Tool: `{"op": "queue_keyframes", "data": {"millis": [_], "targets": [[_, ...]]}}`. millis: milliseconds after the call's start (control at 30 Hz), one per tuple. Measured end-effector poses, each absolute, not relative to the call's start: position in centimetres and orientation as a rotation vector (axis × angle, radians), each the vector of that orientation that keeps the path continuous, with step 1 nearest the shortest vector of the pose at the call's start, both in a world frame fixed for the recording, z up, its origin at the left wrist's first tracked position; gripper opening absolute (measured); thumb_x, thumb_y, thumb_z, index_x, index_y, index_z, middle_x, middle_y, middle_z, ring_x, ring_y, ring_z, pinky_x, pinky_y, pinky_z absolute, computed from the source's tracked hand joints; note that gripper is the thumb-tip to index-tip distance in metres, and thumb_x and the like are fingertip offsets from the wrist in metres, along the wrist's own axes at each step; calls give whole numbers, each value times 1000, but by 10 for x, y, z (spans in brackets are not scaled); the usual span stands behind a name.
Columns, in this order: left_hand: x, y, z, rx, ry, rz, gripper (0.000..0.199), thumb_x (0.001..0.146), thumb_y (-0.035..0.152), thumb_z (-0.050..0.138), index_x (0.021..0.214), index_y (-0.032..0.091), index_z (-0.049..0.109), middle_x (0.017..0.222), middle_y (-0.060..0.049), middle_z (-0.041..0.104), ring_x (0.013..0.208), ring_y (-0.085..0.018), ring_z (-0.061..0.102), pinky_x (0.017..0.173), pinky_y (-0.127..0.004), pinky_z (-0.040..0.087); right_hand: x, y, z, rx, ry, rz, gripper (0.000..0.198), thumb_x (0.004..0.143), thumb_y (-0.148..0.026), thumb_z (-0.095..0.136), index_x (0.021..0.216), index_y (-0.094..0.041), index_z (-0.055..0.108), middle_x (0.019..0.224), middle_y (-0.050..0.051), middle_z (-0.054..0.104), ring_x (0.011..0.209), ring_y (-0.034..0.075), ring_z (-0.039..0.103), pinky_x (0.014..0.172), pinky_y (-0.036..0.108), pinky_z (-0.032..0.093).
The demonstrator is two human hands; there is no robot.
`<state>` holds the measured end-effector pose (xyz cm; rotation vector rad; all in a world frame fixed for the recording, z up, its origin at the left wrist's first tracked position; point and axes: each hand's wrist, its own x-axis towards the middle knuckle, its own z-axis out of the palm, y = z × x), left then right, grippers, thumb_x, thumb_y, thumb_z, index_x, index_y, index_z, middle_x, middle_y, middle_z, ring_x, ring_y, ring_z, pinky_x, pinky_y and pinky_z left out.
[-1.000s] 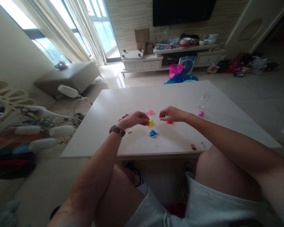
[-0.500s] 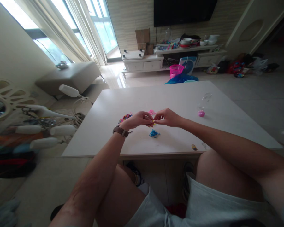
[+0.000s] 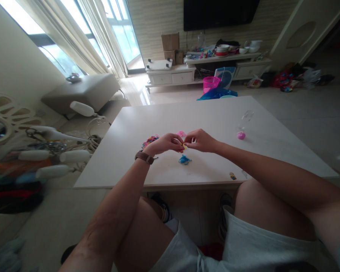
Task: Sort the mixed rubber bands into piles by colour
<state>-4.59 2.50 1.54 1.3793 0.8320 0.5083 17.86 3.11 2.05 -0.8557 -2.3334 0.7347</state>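
1. Where the table (image 3: 147, 117) has its near edge, a charm (image 3: 232, 176) lies well apart from the bands, presumably out of the way.
2. Blue bands (image 3: 184, 160) lie piled just on my side of my hands, likely for easy reach.
3. My left hand (image 3: 167, 142) pinches a yellow band (image 3: 183, 144) at the fingertips; my right hand (image 3: 201, 141) grips it opposite, probably because so small a thing needs two-sided control. It sits between both hands.
4. Mixed bands (image 3: 150, 141) lie beside my left hand, pink bands (image 3: 181, 133) beyond it; separate piles seemingly keep colours apart.
5. Near a pink lump (image 3: 240, 135) rests a clear container (image 3: 246, 118), contents unclear.
6. Beyond the table stands a basket (image 3: 210, 84); I cannot make out its contents.
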Motion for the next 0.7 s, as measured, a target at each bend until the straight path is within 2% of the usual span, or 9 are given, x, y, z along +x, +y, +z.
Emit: {"op": "queue_keyframes", "data": {"millis": [433,700], "targets": [[-47,24,14,1434,916,360,36,68,33,89,90,12,69,80,-11,78,76,-21,75,76,-33,59,186,44,18,-1060,-2214,587,11,76,-23,65,72,-16,71,66,1,69,60,13,60,61,24,44],[-69,34,10,1466,1151,471,34,64,32,90,81,11,70,77,-13,77,76,-22,75,78,-36,60,196,68,-19,-1356,-2422,618,8,78,-24,69,78,-19,76,72,1,74,68,14,64,62,24,41]]}}
